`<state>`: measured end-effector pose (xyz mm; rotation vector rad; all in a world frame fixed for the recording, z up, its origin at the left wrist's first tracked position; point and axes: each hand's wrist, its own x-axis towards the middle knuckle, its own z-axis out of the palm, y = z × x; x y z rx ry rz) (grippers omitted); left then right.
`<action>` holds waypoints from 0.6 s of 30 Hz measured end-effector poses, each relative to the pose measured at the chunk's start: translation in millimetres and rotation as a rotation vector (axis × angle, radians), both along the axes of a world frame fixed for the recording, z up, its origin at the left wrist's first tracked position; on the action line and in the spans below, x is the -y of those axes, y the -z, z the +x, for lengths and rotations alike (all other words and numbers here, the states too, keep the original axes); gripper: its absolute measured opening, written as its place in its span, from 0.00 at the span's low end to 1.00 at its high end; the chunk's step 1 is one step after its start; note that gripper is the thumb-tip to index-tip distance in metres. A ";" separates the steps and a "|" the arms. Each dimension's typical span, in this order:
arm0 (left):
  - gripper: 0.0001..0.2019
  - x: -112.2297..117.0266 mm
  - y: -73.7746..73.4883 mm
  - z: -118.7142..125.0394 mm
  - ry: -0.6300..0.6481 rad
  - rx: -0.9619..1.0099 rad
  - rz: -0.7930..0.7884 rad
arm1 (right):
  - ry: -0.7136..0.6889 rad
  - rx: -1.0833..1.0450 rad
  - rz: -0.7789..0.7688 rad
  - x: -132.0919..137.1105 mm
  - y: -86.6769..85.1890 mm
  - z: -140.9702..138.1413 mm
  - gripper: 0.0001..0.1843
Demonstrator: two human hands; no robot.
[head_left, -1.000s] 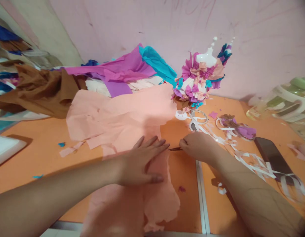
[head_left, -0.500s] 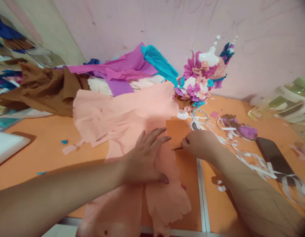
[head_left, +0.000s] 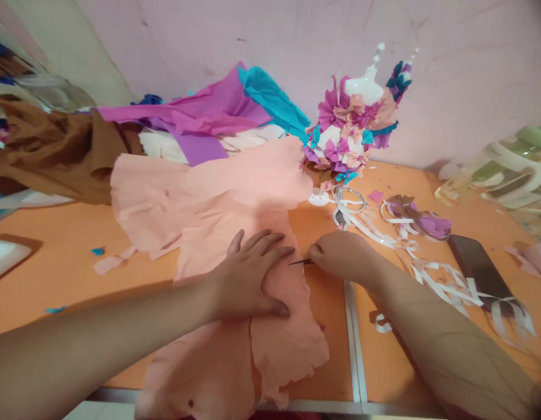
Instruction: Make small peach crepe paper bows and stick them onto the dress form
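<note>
A large sheet of peach crepe paper (head_left: 218,216) with torn, uneven edges lies over the orange table. My left hand (head_left: 253,274) rests on it with fingers spread, pressing it flat. My right hand (head_left: 340,254) is closed around what looks like scissors (head_left: 300,262); just a thin, dark, pointed blade shows past the fingers, and the handles are hidden in the fist. The blade points left, its tip over the right edge of the paper, close to my left fingertips.
Behind lie purple (head_left: 200,105), turquoise (head_left: 274,99) and brown crepe paper (head_left: 56,151). A white bust stand (head_left: 364,87) decorated with paper flowers stands by the wall. To the right are a tape ring (head_left: 350,199), curled white strips (head_left: 445,286), a dark phone-like object (head_left: 480,268) and a clear jug (head_left: 506,169).
The view has shifted slightly, moving everything left. The blade in my right hand has come left from beside the paper to over its edge. My left hand stays spread on the paper.
</note>
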<state>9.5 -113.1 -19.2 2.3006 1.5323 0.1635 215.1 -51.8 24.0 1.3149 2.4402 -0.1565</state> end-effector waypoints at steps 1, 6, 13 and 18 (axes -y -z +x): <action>0.53 -0.1 -0.1 0.0 0.007 -0.001 -0.004 | -0.027 -0.006 -0.011 0.0 1.6 -0.4 0.22; 0.53 -0.4 -0.3 0.6 0.034 -0.015 -0.030 | -0.127 -0.026 0.024 2.3 8.5 -1.1 0.21; 0.50 -6.9 -8.1 -15.8 0.130 0.089 -0.136 | -0.237 0.029 0.054 3.2 9.5 3.6 0.17; 0.52 -9.9 -14.4 -22.4 0.189 0.039 -0.175 | -0.297 0.030 0.080 5.5 6.2 3.8 0.15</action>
